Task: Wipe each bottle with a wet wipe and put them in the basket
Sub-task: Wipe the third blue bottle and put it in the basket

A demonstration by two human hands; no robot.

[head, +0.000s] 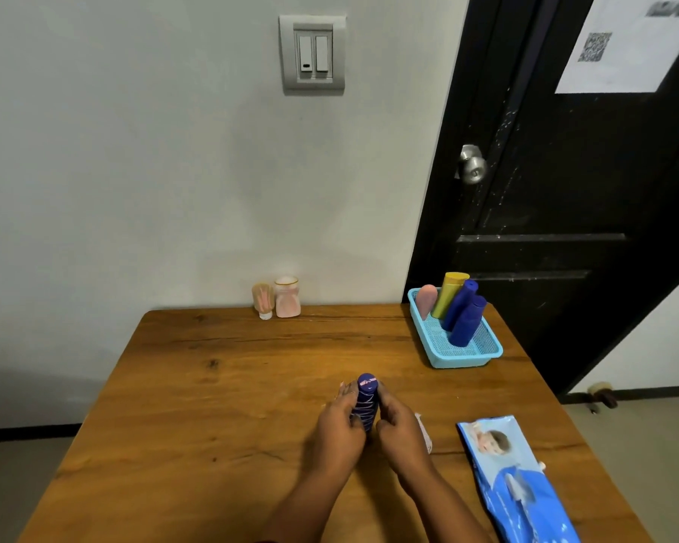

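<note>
A dark blue bottle (366, 399) stands upright on the wooden table (220, 386), cap up. My left hand (340, 423) grips its left side and my right hand (398, 425) grips its right side. A bit of white wet wipe (424, 431) shows at the right edge of my right hand. The light blue basket (483, 352) at the back right holds a pink bottle (426, 299), a yellow bottle (451, 293) and two blue bottles (467, 321). A pink tube (263, 299) and a pink bottle (287, 297) stand by the wall.
A blue wet wipe pack (514, 480) lies at the table's front right. A black door (565, 190) with a metal knob stands behind the basket. The table's back edge meets a white wall with a light switch (313, 54).
</note>
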